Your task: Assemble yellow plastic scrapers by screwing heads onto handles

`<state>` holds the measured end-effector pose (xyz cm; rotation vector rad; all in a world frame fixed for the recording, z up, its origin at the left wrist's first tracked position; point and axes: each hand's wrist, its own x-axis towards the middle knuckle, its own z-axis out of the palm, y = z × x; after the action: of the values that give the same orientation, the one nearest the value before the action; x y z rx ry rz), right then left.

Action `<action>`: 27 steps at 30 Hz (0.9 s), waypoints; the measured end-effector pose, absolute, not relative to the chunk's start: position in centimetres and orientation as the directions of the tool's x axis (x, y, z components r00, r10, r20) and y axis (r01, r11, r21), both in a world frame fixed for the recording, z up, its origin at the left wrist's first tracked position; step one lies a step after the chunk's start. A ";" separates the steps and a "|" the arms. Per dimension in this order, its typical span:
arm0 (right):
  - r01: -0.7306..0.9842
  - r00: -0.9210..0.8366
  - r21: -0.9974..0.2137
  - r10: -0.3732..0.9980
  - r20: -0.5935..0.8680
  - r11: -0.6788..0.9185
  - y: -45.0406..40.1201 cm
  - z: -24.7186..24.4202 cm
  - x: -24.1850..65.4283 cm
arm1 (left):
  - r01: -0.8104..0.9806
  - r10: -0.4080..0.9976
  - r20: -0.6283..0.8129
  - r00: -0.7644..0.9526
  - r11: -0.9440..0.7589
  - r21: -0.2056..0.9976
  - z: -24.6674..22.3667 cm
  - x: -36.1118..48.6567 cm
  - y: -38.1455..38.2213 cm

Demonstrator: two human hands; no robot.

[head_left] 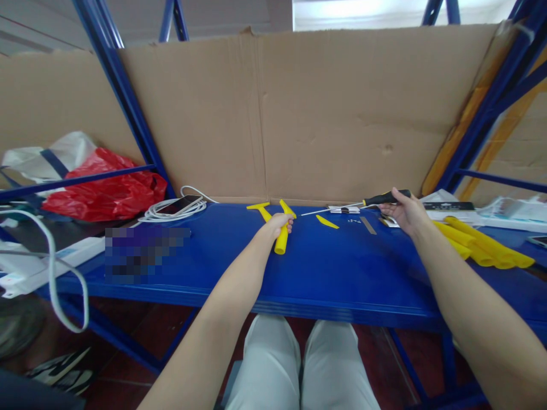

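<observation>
My left hand [282, 223] is closed around a yellow T-shaped plastic handle [281, 244], whose round end points toward me. In my right hand [404, 210] is a long screwdriver [376, 199] with a black and yellow grip. Its thin shaft reaches left, and the tip is close to the head of the yellow handle; whether they touch I cannot tell. Just behind my left hand another yellow T-shaped piece [258, 207] lies partly hidden. Between my hands lie a curved yellow plastic piece [327, 222], a thin metal strip [368, 225] and several small screws [354, 221].
Several yellow handles [487, 245] are piled on the blue table [325, 273] at the right. A coiled white cable [171, 212] with a phone [182, 204] on it and a red plastic bag [106, 185] occupy the left. Cardboard [333, 114] walls off the back.
</observation>
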<state>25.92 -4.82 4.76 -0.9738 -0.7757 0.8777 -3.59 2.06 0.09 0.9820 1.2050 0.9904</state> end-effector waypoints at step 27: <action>-0.252 0.385 -0.910 0.897 0.218 0.330 -3.2 3.1 27.7 | -0.076 0.942 -0.292 0.166 0.308 0.948 0.6 -2.9 1.1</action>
<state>27.72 -3.21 3.14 -0.9263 -0.8505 0.8837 -2.90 1.10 0.63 0.9814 1.1553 0.9217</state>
